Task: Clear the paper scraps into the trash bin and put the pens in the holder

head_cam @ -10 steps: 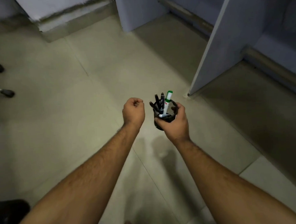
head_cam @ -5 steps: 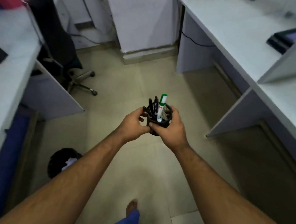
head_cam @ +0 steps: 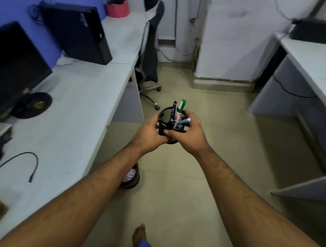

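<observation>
Both hands clasp a black mesh pen holder (head_cam: 166, 123) in mid-air above the floor (head_cam: 215, 167). The left hand (head_cam: 148, 132) wraps its near-left wall; the right hand (head_cam: 188, 132) curls round its right side, thumb across the front. Inside stand a green-capped marker (head_cam: 181, 109), a dark pen (head_cam: 174, 109) and a light blue pen (head_cam: 185, 121). Below the left forearm sits a trash bin (head_cam: 131, 180) holding paper scraps (head_cam: 129, 175). Left of the hands lies a tabletop (head_cam: 75, 111) bearing a monitor (head_cam: 14, 67) and a loose cable (head_cam: 30, 165).
</observation>
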A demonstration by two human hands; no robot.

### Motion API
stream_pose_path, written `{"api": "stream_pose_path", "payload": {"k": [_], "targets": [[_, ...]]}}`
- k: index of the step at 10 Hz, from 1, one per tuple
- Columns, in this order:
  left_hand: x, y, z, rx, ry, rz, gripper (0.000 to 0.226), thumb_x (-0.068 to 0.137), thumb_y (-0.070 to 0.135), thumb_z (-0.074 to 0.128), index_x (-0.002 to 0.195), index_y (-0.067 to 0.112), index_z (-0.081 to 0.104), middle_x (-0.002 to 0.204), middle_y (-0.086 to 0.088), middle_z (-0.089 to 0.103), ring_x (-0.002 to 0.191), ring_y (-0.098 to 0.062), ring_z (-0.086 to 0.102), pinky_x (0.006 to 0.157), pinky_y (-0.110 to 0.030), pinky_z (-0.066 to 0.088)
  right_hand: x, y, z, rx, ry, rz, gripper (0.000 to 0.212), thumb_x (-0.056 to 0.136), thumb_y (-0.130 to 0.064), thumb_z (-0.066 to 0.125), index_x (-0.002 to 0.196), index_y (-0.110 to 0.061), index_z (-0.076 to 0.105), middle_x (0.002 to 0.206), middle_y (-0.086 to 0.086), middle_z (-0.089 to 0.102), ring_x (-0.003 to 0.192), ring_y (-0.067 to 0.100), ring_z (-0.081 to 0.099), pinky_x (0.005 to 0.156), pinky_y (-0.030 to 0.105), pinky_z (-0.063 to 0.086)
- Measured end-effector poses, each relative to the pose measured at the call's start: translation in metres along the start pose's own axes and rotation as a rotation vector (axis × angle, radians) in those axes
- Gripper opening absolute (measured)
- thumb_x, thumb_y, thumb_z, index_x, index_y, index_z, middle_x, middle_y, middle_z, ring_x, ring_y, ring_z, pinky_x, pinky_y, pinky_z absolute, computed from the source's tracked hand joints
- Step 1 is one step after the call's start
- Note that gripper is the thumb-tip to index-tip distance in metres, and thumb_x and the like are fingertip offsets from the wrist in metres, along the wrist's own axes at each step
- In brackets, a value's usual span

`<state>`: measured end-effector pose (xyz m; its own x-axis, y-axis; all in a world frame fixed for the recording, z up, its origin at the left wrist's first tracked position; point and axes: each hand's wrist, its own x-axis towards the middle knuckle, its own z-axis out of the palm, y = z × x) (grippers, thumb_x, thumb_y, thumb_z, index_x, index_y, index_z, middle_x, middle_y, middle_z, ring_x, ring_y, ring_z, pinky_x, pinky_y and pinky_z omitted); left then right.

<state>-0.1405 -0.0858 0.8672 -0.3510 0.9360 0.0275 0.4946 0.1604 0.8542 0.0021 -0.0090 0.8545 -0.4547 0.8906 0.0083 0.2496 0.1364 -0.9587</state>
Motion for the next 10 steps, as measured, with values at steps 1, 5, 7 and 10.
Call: {"api": "stream_pose_path", "payload": {"k": [1,5,7,10], "targets": [[0.001,-0.051,-0.078,-0.010,0.069,-0.067,0.074,0.057,0.033,0.086,0.123,0.042,0.055,0.105,0.019,0.070,0.095,0.003,0.065,0.082,-0.022,0.055,0.027,-0.021,0.095,-0.020,-0.102,-0.011,0.084,0.057,-0.037,0.090,0.131,-0.030,0.051,0.123,-0.008,0.050,0.112,0.010,0.058,0.100,0.036,0.052],[-0.028,-0.272,-0.258,-0.053,0.483,-0.450,0.063,0.061,0.021,0.088,0.117,0.027,0.061,0.109,0.012,0.060,0.096,-0.004,0.064,0.079,-0.021,0.052,0.084,-0.038,0.389,-0.132,-0.600,-0.007,0.068,0.071,-0.018,0.083,0.131,-0.032,0.052,0.106,-0.022,0.064,0.096,0.005,0.064,0.089,0.028,0.052],[-0.023,-0.335,-0.271,-0.080,0.493,-0.514,0.049,0.060,0.011,0.086,0.094,0.040,0.067,0.090,0.023,0.071,0.083,0.006,0.066,0.073,-0.020,0.053,0.105,-0.013,0.458,-0.269,-0.676,0.006,0.070,0.066,-0.022,0.083,0.129,-0.029,0.054,0.108,-0.008,0.070,0.096,0.019,0.069,0.089,0.038,0.055],[-0.025,-0.349,-0.269,-0.102,0.517,-0.601,0.058,0.057,0.032,0.085,0.112,0.030,0.063,0.106,0.009,0.071,0.094,-0.006,0.068,0.083,-0.032,0.056,0.112,-0.008,0.457,-0.154,-0.691,0.140,0.080,0.079,-0.009,0.078,0.147,-0.024,0.040,0.128,-0.006,0.058,0.102,0.013,0.063,0.094,0.034,0.052]]}}
